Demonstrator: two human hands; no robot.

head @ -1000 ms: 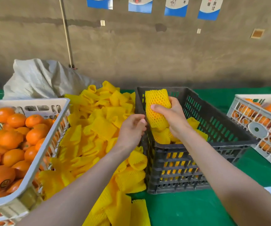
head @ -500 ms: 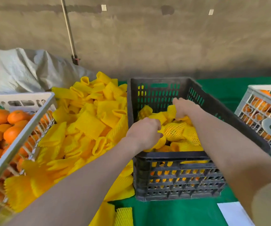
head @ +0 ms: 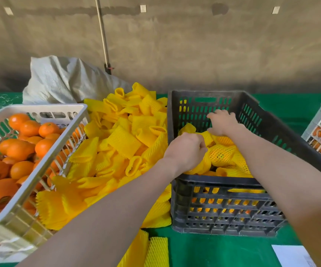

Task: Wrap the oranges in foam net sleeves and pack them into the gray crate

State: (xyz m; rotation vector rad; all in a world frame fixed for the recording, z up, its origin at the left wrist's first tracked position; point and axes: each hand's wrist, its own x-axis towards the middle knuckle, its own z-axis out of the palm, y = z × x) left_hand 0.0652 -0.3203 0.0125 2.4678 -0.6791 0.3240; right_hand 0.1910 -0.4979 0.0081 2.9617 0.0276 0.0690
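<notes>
Head view: right grip (head: 223, 123) spread open inside gray crate (head: 213, 180), 12 o'clock of sleeved orange (head: 222, 153). Left grip (head: 184, 149) curled at its 9 o'clock; cannot tell if pinching. Net likely soft, grippy: cup whole fruit.

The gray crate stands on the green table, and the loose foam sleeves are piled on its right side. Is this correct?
Not quite. The head view shows the loose foam sleeves piled on the left side of the gray crate; it does stand on the green table.
</notes>
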